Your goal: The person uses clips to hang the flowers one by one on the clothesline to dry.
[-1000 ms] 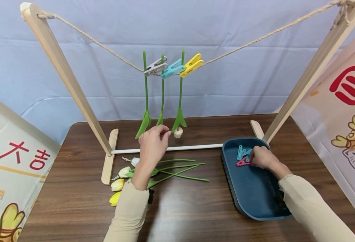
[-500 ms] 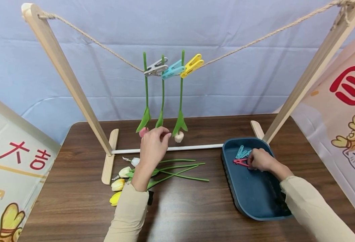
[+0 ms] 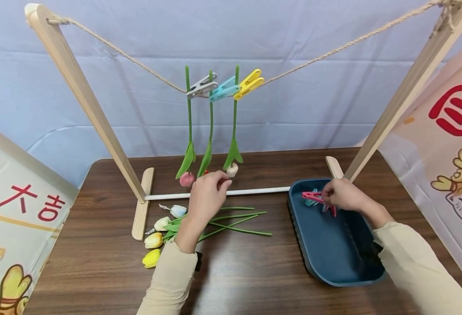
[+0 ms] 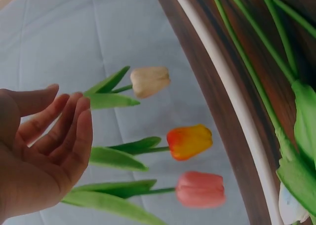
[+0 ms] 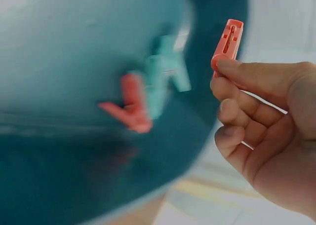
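Note:
My right hand (image 3: 343, 195) pinches a red clothespin (image 5: 228, 40) between thumb and forefinger, over the far end of the blue tray (image 3: 313, 271). Beneath it another red clothespin (image 5: 132, 104) and some teal ones (image 5: 163, 77) lie in the tray. Loosely bent and holding nothing, my left hand (image 4: 54, 141) hovers by the hanging tulips. Three of these hang upside down: pink (image 4: 200, 189), orange-yellow (image 4: 189, 142) and cream (image 4: 149, 82). Grey (image 3: 202, 86), light blue (image 3: 225, 89) and yellow (image 3: 249, 84) clothespins fix their stems to the rope (image 3: 120, 51).
Several tulips, among them a yellow one (image 3: 151, 258) and a blue-white one (image 3: 178, 211), lie on the brown table (image 3: 246, 271) at left. Two wooden posts, left (image 3: 85, 100) and right (image 3: 400, 92), carry the rope. A white rod (image 3: 258, 191) runs low between them.
My right hand has risen a little from the tray's clothespins with a red one in its fingers. My left hand has shifted slightly right and down, uncovering the pink tulip.

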Demonstrator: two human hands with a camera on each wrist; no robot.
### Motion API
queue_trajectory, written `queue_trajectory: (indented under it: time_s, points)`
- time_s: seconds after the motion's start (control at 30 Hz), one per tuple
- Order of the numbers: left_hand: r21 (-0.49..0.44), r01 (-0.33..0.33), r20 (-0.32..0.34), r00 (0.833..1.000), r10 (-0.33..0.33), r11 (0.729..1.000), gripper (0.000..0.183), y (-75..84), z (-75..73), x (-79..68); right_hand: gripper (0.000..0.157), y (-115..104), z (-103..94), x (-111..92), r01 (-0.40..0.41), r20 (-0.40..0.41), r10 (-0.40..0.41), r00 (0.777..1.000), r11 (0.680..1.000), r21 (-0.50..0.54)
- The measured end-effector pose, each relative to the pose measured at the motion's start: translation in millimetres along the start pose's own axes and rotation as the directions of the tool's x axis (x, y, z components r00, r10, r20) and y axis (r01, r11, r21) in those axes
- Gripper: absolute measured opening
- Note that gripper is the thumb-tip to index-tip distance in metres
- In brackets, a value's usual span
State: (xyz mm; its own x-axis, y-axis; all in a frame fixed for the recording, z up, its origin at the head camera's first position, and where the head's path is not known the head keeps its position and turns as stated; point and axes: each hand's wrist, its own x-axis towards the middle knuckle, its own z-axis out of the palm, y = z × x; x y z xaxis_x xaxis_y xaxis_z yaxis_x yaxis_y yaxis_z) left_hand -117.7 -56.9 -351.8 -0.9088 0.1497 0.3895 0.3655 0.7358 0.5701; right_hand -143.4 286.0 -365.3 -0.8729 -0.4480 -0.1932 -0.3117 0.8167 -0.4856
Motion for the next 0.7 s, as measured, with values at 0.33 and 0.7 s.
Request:
queue_trajectory:
  time_s: [0.33,0.7]
  points:
    - [-0.02,-0.139,0.279,0.95,0.139,0.99,0.011,22.5,21.8,-8.7,0.016,-69.4,-14.4,11.3,0.213,-0.037,-0.216,0.976,0.975,-0.07]
    - [-0.036,-0.184,0.245,0.951,0.187,0.982,0.01,32.5,26.1,-11.7,0.019,-113.8,-4.7,20.3,0.329,0.003,-0.329,0.944,0.944,-0.033]
